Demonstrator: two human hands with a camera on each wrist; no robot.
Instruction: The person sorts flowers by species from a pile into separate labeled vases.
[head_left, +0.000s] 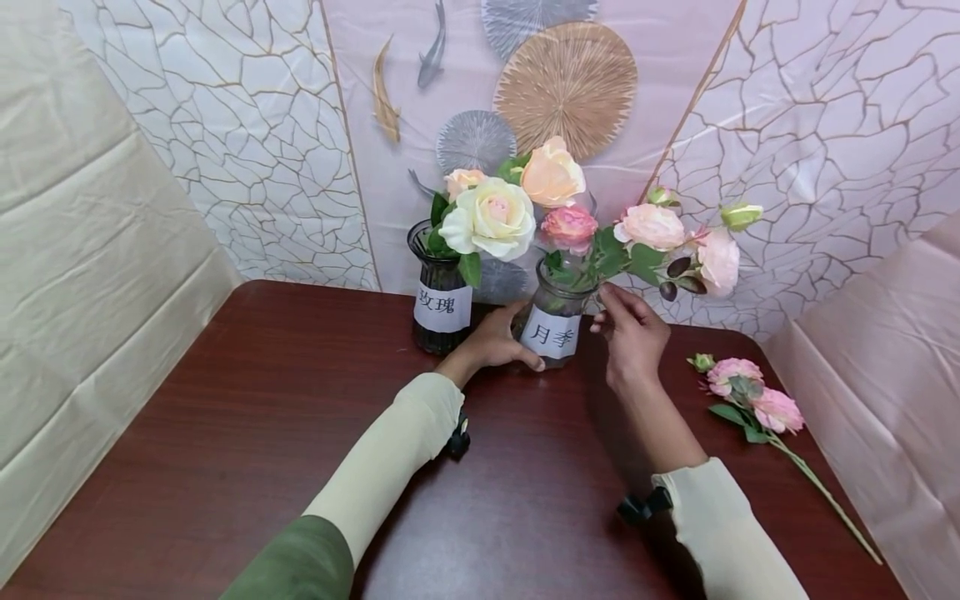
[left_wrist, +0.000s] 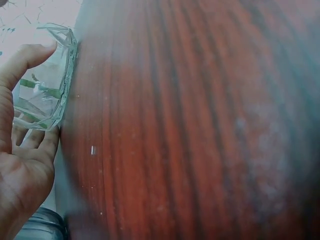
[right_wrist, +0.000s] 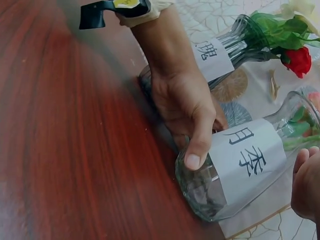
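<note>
My left hand (head_left: 495, 340) grips the lower part of a clear glass vase (right_wrist: 200, 192), thumb in front; its paper label (head_left: 551, 333) reads 月季. In the left wrist view, cut stems (left_wrist: 42, 90) show through the glass. The vase leans slightly and holds a deep pink flower (head_left: 570, 228) and a light pink spray (head_left: 651, 227), which hangs out to the right. Close under that spray is my right hand (head_left: 633, 337), fingers bent, fingertips right at the vase's rim. Whether they pinch a stem I cannot tell.
Left of the vase, a dark glass vase (head_left: 442, 340) labelled 玫瑰 holds roses, including a white rose (head_left: 491, 218), a peach rose (head_left: 552, 172) and a red rose (right_wrist: 298, 61). A pink flower stem (head_left: 776, 411) lies at the table's right side. Patterned cloth (head_left: 262, 142) hangs behind.
</note>
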